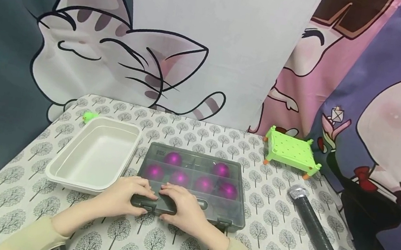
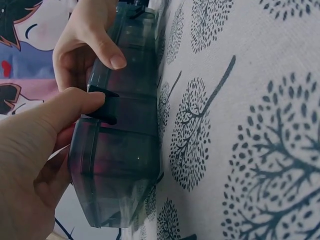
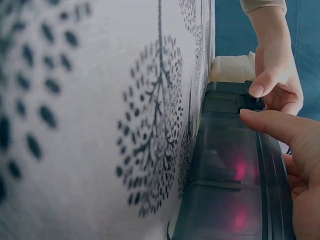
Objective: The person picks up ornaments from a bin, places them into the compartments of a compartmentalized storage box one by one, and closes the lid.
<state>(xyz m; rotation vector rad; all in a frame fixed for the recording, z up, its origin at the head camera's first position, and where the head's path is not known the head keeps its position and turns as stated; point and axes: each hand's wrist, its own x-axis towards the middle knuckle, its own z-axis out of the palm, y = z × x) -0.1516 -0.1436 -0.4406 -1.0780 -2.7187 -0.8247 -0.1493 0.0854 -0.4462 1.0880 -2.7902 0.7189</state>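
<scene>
A grey see-through compartment box (image 1: 217, 208) lies with its lid down in the middle of the table, several shiny purple balls (image 1: 204, 184) visible inside. At its front left edge, my left hand (image 1: 120, 194) grips the box, thumb on the dark latch (image 2: 103, 114) and fingers over the lid. My right hand (image 1: 188, 211) is just beside it, fingers curled over the lid and thumb against the front edge near the same latch. Another latch (image 1: 225, 222) is at the box's front right. In both wrist views the undersides of the fingers are partly hidden.
A white rectangular tub (image 1: 99, 152) stands left of the box, with a small green toy (image 1: 90, 117) behind it. At the right are a lime-green toy bed (image 1: 291, 149) with orange feet and a black microphone (image 1: 316, 227). A printed curtain (image 1: 247, 55) hangs behind the table.
</scene>
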